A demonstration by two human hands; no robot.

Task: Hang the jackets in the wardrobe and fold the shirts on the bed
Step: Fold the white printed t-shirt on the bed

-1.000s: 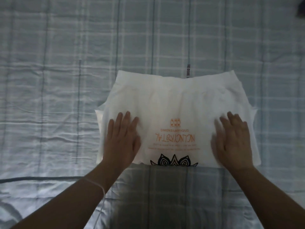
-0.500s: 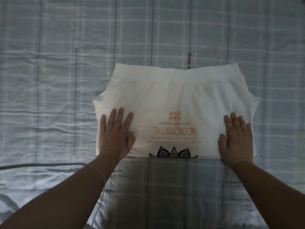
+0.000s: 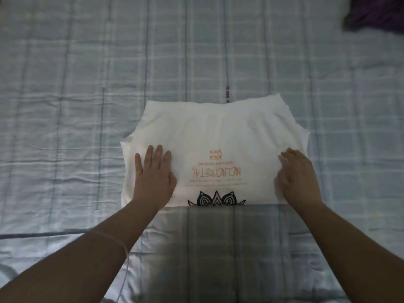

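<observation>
A folded white shirt (image 3: 218,132) lies on the bed (image 3: 87,84), whose pale plaid cover fills the view on every side, with broad bare cover to the left, beyond and to the right of it. The shirt's near edge is a straight fold; its far edge is slightly wavy, and a small dark tag (image 3: 227,95) pokes out past it.

The left hand (image 3: 154,176) lies flat with fingers straight, pressing the shirt near its left edge. The right hand (image 3: 299,178) rests near the right edge with fingers bent at the knuckles (whether they pinch the cloth, I cannot tell). A thin band (image 3: 115,240) circles the left wrist.

An orange print (image 3: 216,171) sits between the hands, upside down from here; its smaller line seems to read "GIVEHAPPYENDING", the rest is unclear. A black petal pattern (image 3: 216,199) is cut off by the near fold. A dark purple cloth (image 3: 376,14) lies at the far right corner of the view.
</observation>
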